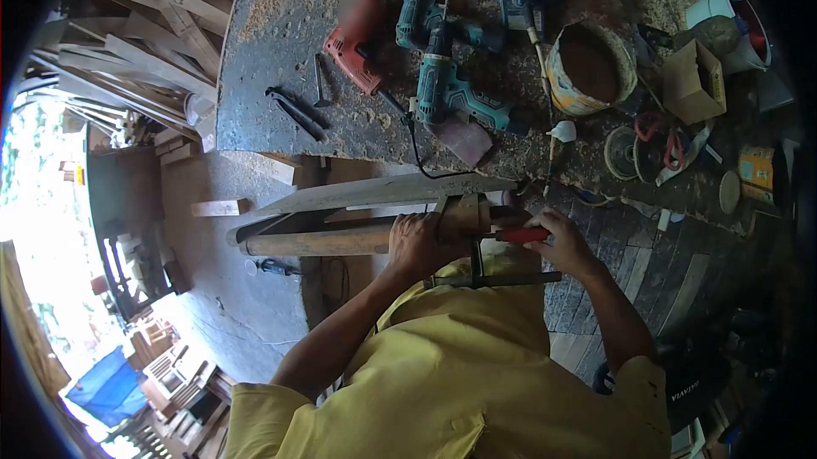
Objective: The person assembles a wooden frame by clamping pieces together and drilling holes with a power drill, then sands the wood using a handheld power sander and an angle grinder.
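Note:
My left hand (414, 248) is closed over a curved wooden piece (323, 244), near its right end. In my right hand (559, 242) is a red-handled screwdriver (521, 235), pointing left at the end of the wood; its tip is hidden. A metal clamp (477, 265) with a long crossbar stands against that same end, just below the tool. Behind the wooden piece runs a long, dusty grey board (366, 193), roughly parallel to it along the bench edge.
On the sawdust-strewn workbench (264, 59) lie a red corded drill (353, 55), teal cordless drills (438, 85), pincers (295, 114) and a stained bucket (591, 68). A cardboard box (694, 80) stands at the right. Lumber (162, 42) is stacked at the left.

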Motion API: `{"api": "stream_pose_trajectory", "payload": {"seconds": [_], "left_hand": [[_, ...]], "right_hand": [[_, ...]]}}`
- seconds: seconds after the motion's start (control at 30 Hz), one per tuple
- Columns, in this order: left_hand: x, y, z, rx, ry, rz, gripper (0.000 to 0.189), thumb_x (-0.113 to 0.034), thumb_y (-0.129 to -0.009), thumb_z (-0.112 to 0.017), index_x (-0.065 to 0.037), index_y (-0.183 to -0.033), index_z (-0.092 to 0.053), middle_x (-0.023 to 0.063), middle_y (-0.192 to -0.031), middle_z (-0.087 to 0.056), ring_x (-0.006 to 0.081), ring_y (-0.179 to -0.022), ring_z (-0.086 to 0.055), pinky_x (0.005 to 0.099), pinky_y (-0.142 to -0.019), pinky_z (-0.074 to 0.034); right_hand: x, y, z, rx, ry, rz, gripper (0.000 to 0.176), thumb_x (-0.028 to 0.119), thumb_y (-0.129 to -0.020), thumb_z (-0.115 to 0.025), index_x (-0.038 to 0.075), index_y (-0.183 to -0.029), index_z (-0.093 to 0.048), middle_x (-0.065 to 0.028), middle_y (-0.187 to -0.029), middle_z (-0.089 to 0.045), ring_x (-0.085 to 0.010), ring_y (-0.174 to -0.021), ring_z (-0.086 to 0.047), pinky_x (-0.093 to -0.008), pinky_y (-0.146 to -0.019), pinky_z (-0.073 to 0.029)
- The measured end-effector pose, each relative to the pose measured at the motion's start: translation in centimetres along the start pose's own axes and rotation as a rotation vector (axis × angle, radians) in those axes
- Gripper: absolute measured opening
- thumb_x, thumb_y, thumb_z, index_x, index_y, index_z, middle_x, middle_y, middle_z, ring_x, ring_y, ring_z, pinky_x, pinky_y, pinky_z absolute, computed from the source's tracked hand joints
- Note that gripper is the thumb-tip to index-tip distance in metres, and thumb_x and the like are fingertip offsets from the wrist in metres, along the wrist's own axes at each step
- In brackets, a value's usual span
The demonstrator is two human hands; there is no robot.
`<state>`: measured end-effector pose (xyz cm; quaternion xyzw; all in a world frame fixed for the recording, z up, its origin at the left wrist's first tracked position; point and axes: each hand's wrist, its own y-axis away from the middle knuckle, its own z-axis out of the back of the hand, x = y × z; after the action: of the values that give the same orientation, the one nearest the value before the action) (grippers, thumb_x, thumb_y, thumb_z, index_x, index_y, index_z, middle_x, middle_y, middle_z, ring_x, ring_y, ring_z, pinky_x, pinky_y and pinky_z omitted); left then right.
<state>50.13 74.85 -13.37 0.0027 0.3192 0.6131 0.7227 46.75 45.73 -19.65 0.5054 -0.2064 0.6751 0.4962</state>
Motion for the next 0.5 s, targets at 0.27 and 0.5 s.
{"api": "stream_pose_trajectory", "payload": {"seconds": [0.27,0.5], "left_hand": [[0.6,0.1,-0.7,-0.063,-0.024,-0.046,0.035,-0.039,-0.066,-0.074,-0.008,-0.079,-0.067,0.0113,-0.072,-0.064,0.0319,-0.071,-0.062,0.0439,-0.074,-0.047],[1.0,0.1,-1.0,-0.016,-0.028,-0.026,0.035,-0.039,-0.066,-0.074,-0.007,-0.078,-0.066,0.0115,-0.072,-0.065,0.0319,-0.072,-0.062,0.0438,-0.074,-0.047]], "right_hand": [[-1.5,-1.3,-0.4,0.184,-0.554,-0.661,0.023,0.022,-0.092,-0.068,0.005,-0.107,-0.061,-0.0039,-0.081,-0.062,-0.0123,-0.077,-0.062,-0.0327,-0.067,-0.050],[-0.1,-1.9,-0.6,0.047,-0.310,-0.352,0.027,0.027,-0.091,-0.070,0.005,-0.105,-0.061,-0.0068,-0.086,-0.065,-0.0153,-0.080,-0.062,-0.0316,-0.075,-0.049]]}}
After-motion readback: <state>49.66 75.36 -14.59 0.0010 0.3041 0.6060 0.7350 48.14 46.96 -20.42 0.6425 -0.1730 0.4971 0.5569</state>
